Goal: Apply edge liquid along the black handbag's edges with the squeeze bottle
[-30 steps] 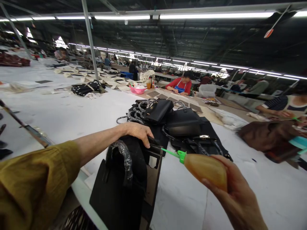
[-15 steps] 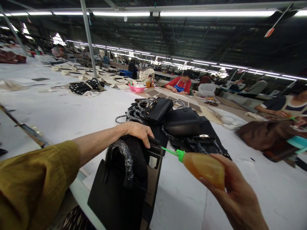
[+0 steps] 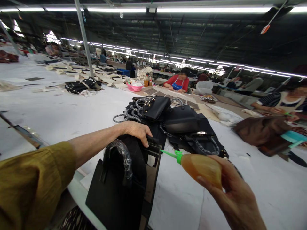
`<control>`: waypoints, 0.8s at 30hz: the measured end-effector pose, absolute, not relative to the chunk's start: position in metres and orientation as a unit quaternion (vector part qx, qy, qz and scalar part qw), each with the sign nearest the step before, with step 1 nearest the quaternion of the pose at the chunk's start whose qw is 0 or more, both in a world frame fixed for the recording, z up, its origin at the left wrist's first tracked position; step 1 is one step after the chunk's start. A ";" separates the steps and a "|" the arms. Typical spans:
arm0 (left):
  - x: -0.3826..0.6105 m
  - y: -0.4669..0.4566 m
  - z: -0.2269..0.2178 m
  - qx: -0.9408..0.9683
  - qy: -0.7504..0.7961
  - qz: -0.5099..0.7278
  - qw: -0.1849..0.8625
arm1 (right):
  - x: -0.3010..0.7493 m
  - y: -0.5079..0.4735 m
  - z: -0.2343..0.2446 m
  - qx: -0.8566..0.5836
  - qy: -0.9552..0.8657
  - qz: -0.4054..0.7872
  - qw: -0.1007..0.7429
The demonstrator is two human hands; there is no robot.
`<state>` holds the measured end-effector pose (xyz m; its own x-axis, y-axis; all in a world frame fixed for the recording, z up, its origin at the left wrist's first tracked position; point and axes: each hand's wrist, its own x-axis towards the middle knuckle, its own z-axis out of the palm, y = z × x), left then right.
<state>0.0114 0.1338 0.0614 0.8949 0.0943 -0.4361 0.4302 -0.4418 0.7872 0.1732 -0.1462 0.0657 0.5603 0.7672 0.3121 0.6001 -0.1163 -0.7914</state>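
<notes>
A black handbag point(image 3: 115, 195) lies on the near side of the white table, its handle point(image 3: 127, 159) wrapped in clear plastic. With thumb and fingers, my left hand point(image 3: 136, 129) pinches a dark edge at the bag's top, beside a brown lining panel point(image 3: 151, 179). My right hand point(image 3: 233, 183) is closed around a squeeze bottle point(image 3: 202, 166) of amber liquid, tilted on its side. The bottle's thin green nozzle point(image 3: 168, 153) points left, its tip at the pinched edge or just beside it. Whether liquid is coming out cannot be made out.
Beyond my hands, several black handbags point(image 3: 182, 119) are piled on the table point(image 3: 177, 198). Brown material point(image 3: 256, 131) lies to the right, near a person in a striped top. A pink basin point(image 3: 135, 87) stands farther back, by a person in red. A pole point(image 3: 85, 41) rises at left.
The nozzle tip has shifted slightly along the dark edge, and the pinched flap sits a little more open. Both hands keep their hold. The whole view has shifted slightly.
</notes>
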 end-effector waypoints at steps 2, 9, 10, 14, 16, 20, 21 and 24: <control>0.012 0.133 0.061 0.832 0.157 -0.167 0.505 | 0.178 -0.146 0.064 -0.738 -0.473 0.073 0.476; 0.013 0.132 0.064 0.846 0.168 -0.172 0.475 | 0.181 -0.141 0.062 -0.734 -0.473 0.068 0.483; 0.013 0.132 0.064 0.850 0.167 -0.171 0.469 | 0.180 -0.141 0.061 -0.734 -0.468 0.072 0.487; 0.013 0.131 0.063 0.864 0.170 -0.163 0.445 | 0.173 -0.143 0.057 -0.740 -0.455 0.078 0.489; 0.012 0.131 0.062 0.862 0.180 -0.164 0.445 | 0.171 -0.145 0.054 -0.753 -0.437 0.079 0.486; 0.012 0.132 0.062 0.861 0.178 -0.162 0.448 | 0.170 -0.146 0.056 -0.749 -0.435 0.088 0.492; 0.012 0.132 0.062 0.863 0.175 -0.161 0.446 | 0.170 -0.146 0.057 -0.745 -0.437 0.093 0.496; 0.013 0.129 0.064 0.863 0.170 -0.165 0.447 | 0.171 -0.145 0.059 -0.737 -0.437 0.097 0.507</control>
